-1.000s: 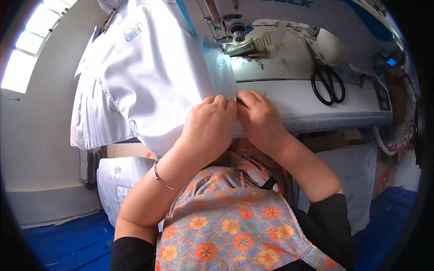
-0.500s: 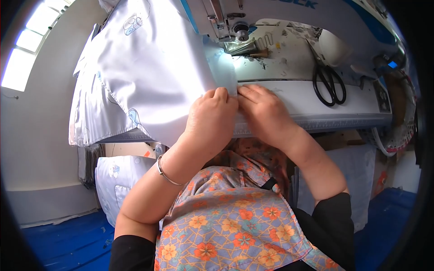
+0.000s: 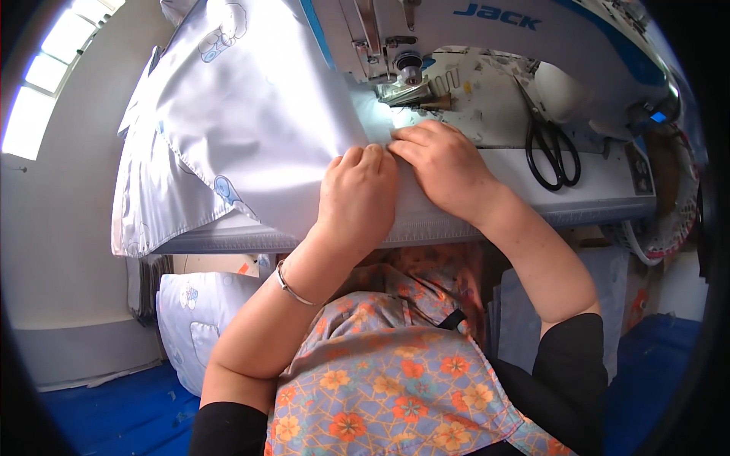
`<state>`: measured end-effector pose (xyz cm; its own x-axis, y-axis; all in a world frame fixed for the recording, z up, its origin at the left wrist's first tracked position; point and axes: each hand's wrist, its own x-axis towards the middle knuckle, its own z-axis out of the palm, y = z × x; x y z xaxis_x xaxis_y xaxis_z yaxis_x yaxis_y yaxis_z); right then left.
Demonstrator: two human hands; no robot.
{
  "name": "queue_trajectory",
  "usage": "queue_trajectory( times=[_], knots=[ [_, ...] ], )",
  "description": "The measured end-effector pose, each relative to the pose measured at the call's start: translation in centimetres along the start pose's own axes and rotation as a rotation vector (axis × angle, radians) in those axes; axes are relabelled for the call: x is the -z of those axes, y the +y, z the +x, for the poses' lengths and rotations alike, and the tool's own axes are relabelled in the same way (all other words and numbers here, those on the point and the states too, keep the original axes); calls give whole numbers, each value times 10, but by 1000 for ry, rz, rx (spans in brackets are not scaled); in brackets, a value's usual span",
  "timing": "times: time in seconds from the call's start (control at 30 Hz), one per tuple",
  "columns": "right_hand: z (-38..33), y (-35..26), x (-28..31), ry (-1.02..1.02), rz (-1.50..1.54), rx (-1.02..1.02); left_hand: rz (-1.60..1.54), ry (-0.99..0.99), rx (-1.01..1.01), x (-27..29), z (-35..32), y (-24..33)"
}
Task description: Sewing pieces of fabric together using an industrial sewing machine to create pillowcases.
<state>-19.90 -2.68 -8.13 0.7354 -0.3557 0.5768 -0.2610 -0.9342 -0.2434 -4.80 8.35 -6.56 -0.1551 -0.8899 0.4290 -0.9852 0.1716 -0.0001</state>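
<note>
Both forearms extend forward — left hand (image 3: 357, 199) and right hand (image 3: 445, 167) lie palm-down, side by side, fingers curled.
</note>
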Motion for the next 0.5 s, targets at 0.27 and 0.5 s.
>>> queue_trajectory(
  times=[0.27, 0.5],
  knots=[
    [17, 13, -11, -44, -18, -78, -52, 80, 26, -18, 21, -21],
    [22, 15, -8, -19, -96, -106, -117, 82, 43, -32, 38, -38]
  ],
)
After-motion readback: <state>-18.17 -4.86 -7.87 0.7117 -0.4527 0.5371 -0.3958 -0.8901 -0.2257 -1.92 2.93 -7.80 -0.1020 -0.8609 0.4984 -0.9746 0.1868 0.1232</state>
